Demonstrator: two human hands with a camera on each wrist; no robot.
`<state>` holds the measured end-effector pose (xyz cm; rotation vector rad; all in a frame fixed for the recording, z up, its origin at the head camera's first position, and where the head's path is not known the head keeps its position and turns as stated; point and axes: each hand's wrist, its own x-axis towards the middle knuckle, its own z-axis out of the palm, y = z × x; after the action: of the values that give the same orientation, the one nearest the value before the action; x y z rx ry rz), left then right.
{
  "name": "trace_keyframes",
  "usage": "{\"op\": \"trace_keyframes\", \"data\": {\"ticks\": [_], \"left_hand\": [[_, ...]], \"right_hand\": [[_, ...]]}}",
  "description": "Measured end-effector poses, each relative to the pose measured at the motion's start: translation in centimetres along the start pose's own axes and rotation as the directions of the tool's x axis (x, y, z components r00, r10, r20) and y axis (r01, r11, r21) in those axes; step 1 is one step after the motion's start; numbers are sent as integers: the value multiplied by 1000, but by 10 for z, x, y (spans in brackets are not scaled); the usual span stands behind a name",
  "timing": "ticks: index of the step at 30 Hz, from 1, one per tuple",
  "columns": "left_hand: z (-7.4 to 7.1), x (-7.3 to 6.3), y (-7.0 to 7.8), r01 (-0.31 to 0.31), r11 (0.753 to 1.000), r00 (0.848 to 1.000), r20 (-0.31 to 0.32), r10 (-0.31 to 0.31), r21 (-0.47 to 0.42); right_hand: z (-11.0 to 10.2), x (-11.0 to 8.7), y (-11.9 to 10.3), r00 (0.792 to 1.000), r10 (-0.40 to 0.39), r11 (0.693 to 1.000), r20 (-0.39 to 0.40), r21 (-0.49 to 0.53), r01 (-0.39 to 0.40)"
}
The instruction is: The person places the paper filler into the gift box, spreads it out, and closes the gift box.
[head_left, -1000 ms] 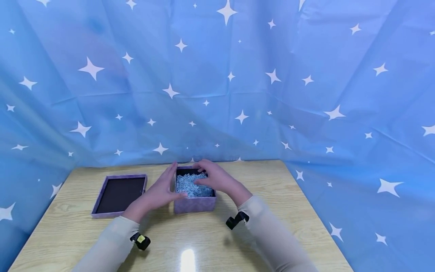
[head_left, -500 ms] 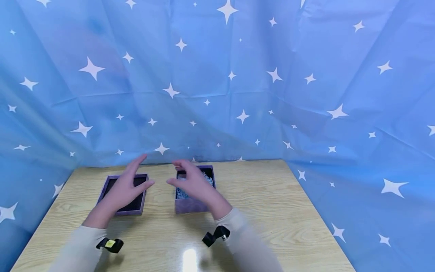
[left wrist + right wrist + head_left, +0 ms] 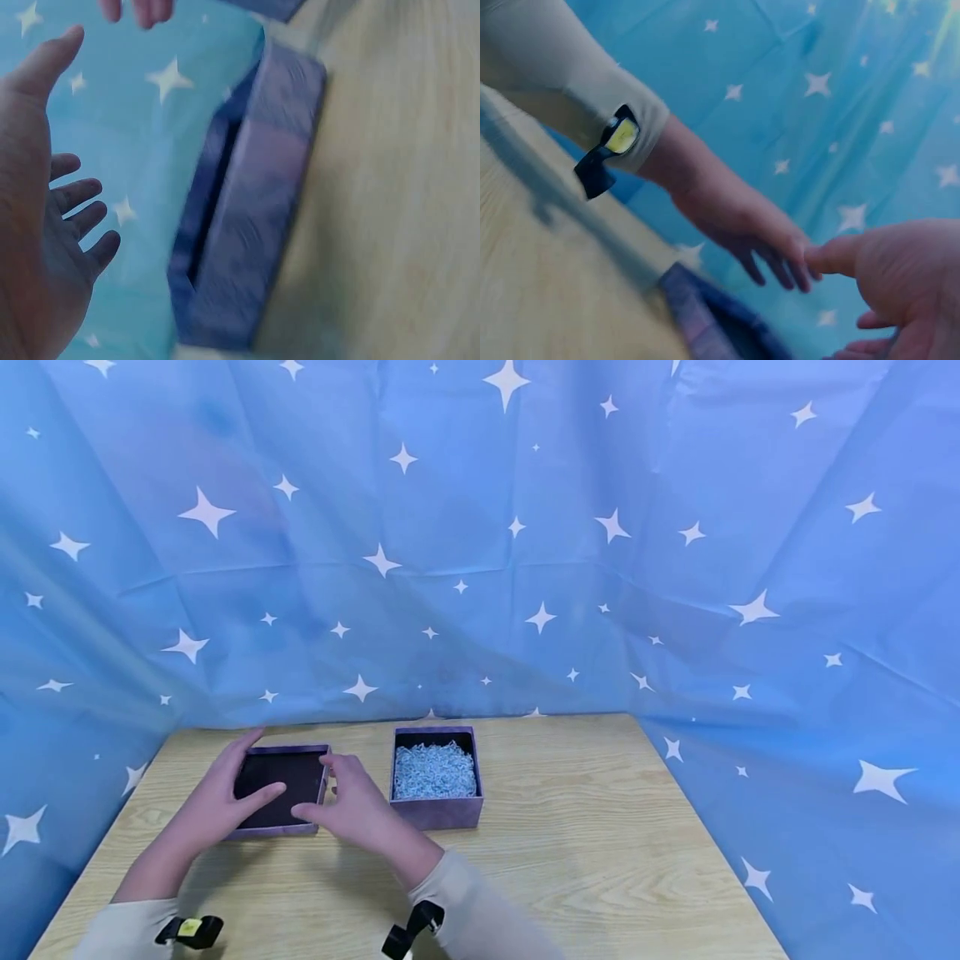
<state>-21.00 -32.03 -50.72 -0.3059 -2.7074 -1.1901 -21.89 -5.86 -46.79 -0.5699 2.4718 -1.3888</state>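
Note:
A shallow purple box lid [image 3: 303, 781] lies upturned on the left of the table, its dark inside facing up. My left hand [image 3: 210, 797] is over its left side, fingers spread and thumb apart. At its right edge is my right hand [image 3: 360, 806], fingers slightly bent and thumb out. In the left wrist view the left hand [image 3: 37, 195] appears apart from the lid [image 3: 259, 202]; contact by the right hand cannot be made out. To the right stands the matching purple box [image 3: 438, 814], filled with light blue shredded paper [image 3: 435, 770].
The wooden table [image 3: 585, 835] carries the box and lid near its back edge. A blue curtain [image 3: 480, 568] with white stars hangs behind and along the sides. Each wrist wears a black camera mount [image 3: 189, 932].
Both hands have moved left, away from the box, the right one coming off the shredded paper. They are now either side of the lid. Box and lid have stayed in place.

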Motion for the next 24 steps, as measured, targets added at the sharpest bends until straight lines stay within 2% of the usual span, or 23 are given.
{"op": "trace_keyframes", "data": {"ticks": [5, 10, 14, 19, 24], "left_hand": [[-3, -14, -24, 128, 990, 991, 47, -125, -66], [-7, -26, -40, 210, 971, 975, 93, -200, -113], [-6, -30, -50, 238, 965, 966, 130, -223, -115], [3, -33, -62, 218, 967, 968, 155, -197, -135], [5, -34, -65, 235, 951, 962, 188, -198, -202]], "right_hand": [[23, 5, 17, 997, 76, 997, -33, 1, -76], [38, 14, 31, 995, 77, 997, -64, 9, -76], [49, 20, 40, 996, 70, 997, -57, 48, -67], [60, 26, 53, 998, -31, 995, -56, 93, 36], [63, 32, 61, 991, -108, 993, -75, 29, 111]]}}
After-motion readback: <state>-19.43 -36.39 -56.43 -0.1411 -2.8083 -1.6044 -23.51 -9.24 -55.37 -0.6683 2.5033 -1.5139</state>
